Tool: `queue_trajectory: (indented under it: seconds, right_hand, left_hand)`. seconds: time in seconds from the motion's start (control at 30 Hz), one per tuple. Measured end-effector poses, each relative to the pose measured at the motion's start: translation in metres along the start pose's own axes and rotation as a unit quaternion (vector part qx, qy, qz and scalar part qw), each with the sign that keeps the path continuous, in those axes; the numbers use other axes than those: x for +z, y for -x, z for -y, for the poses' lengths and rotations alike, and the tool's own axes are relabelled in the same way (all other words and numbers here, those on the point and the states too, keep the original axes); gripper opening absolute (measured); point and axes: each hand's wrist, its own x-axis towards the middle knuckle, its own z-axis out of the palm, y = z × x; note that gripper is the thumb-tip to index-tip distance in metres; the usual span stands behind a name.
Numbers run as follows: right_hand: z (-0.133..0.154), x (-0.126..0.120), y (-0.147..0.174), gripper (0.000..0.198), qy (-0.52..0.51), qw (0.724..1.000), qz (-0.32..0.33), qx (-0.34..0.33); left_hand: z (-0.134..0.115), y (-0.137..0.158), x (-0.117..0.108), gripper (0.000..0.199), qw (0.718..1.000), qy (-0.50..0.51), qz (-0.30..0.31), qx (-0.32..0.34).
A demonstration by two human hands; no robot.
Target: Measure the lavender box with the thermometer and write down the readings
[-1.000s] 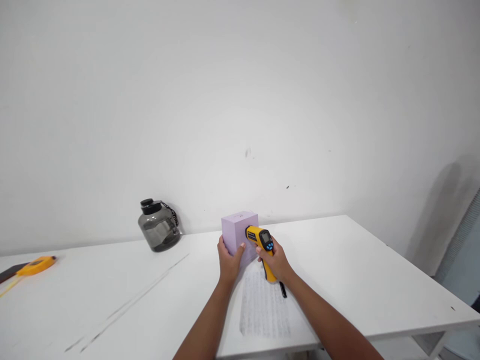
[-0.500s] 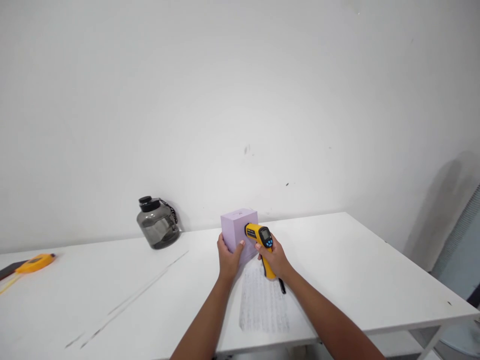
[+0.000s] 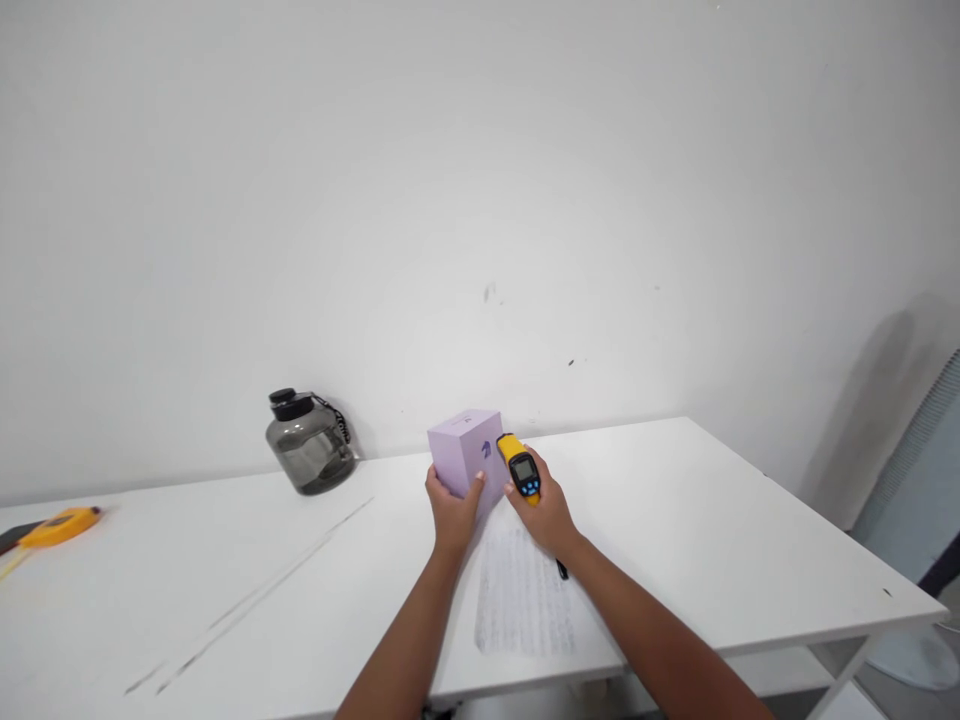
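Observation:
A light purple box (image 3: 452, 462) with a dark purple mark on its right face is gripped by my left hand (image 3: 453, 512), thumb on the near side. My right hand (image 3: 549, 512) is wrapped around a yellow and black infrared thermometer (image 3: 523, 471), its small screen and blue buttons facing me. The thermometer's front end is close to the box's right face; whether they touch I cannot tell. Below both hands lies a sheet of paper (image 3: 521, 605) covered in faint writing. A black pen (image 3: 562, 570) pokes out from under my right wrist.
On the white table (image 3: 675, 540), a grey see-through water jug (image 3: 309, 445) with a black lid stands near the wall at the left. An orange tape measure (image 3: 61, 527) lies at the far left beside a dark object. Dark streaks mark the tabletop.
My right hand has turned the thermometer more upright and drawn its front end off the box's face, uncovering the purple mark. The box has shifted slightly left and turned in my left hand.

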Motion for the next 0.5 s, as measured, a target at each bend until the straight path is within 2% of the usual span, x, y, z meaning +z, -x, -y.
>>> queue_trajectory:
  seconds: [0.2,0.5]
  right_hand:
    - [-0.0075,-0.0011,-0.0002,0.071,0.061,0.997,-0.042,-0.017]
    - [-0.0054,-0.0015,0.0000,0.071,0.061,0.997,-0.035,-0.018]
  left_hand:
    - [0.0079,-0.0058,0.0005,0.095,0.999,-0.022,-0.031,0.005]
    - [0.0054,-0.0047,-0.0009,0.099,0.999,-0.021,-0.033,-0.001]
